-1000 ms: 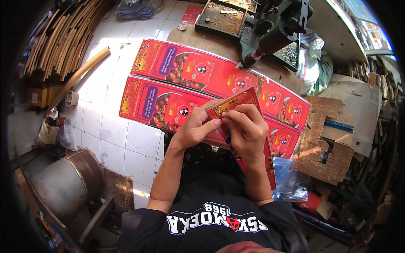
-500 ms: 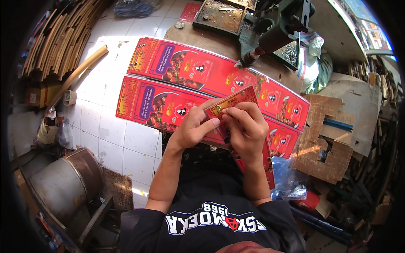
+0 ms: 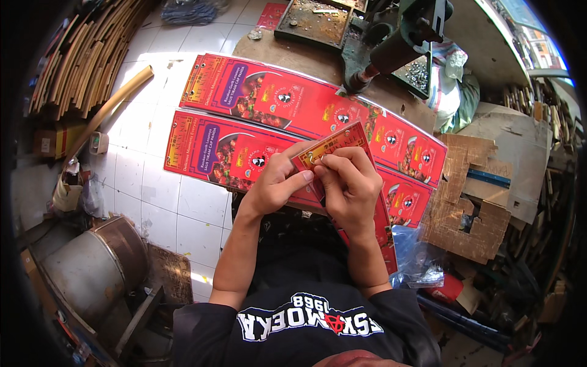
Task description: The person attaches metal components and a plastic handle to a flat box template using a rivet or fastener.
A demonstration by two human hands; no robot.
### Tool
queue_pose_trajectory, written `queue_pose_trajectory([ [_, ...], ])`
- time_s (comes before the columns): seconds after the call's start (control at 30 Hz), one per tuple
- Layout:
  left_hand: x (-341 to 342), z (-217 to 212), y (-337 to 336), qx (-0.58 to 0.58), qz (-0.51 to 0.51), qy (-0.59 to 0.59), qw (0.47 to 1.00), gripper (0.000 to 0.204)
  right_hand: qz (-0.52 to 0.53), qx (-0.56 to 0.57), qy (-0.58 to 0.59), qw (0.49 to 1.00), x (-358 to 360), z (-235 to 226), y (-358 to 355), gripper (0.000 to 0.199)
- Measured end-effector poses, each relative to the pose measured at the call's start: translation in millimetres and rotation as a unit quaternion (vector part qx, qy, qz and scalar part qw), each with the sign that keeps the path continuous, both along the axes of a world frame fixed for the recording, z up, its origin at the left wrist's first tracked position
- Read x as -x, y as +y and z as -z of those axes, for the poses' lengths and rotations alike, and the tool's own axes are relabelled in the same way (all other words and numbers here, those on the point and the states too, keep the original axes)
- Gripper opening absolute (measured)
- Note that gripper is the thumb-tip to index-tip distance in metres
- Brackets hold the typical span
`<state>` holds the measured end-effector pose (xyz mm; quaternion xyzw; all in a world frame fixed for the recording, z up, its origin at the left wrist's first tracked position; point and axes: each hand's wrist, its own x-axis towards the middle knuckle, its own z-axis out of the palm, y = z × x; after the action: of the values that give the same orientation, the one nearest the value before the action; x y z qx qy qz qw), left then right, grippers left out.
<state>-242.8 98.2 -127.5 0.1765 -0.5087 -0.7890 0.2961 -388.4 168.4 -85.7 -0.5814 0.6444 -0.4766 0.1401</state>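
Note:
My left hand [image 3: 273,185] grips the edge of a long red printed strip [image 3: 333,145], its thumb lying across the near side. The strip slants from above my hands down past my right forearm. My right hand [image 3: 350,188] is closed in a pinch at the strip's gold-patterned end. A small shiny bit shows beside those fingertips, too small to name. Beneath my hands lie two rows of similar red printed strips, a far row [image 3: 309,98] and a near row [image 3: 211,144]. Small dark holes or eyelets mark the far row's left end.
A dark metal press [image 3: 391,55] stands beyond the strips on a wooden tabletop [image 3: 257,49]. Beside it sits a tray of small scraps [image 3: 315,21]. Cut brown board [image 3: 468,226] and clear plastic [image 3: 416,254] lie at right. A metal drum [image 3: 92,263] stands lower left.
The view has shifted slightly. My right fingers have moved a little at the strip's end, and both hands still keep hold of it.

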Motion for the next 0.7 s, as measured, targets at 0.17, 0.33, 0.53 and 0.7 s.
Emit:
queue_pose_trajectory([
  [0.17,-0.7,1.5,-1.1,0.004,0.009,0.001,1.000,0.049,0.011,-0.002,-0.003,1.000,-1.0,-2.4,-1.3,0.012],
  [0.33,-0.4,0.7,0.2,-0.028,0.007,0.011,1.000,0.049,0.011,-0.002,-0.002,1.000,-1.0,-0.7,-1.1,0.012],
  [0.53,-0.6,2.2,-0.2,-0.026,0.007,0.007,1.000,0.049,0.003,-0.007,-0.003,1.000,-0.2,0.6,0.4,0.011],
  [0.7,0.0,1.5,0.0,-0.025,0.003,0.005,1.000,0.050,0.009,-0.009,-0.033,0.999,-0.8,0.7,1.5,0.012],
])
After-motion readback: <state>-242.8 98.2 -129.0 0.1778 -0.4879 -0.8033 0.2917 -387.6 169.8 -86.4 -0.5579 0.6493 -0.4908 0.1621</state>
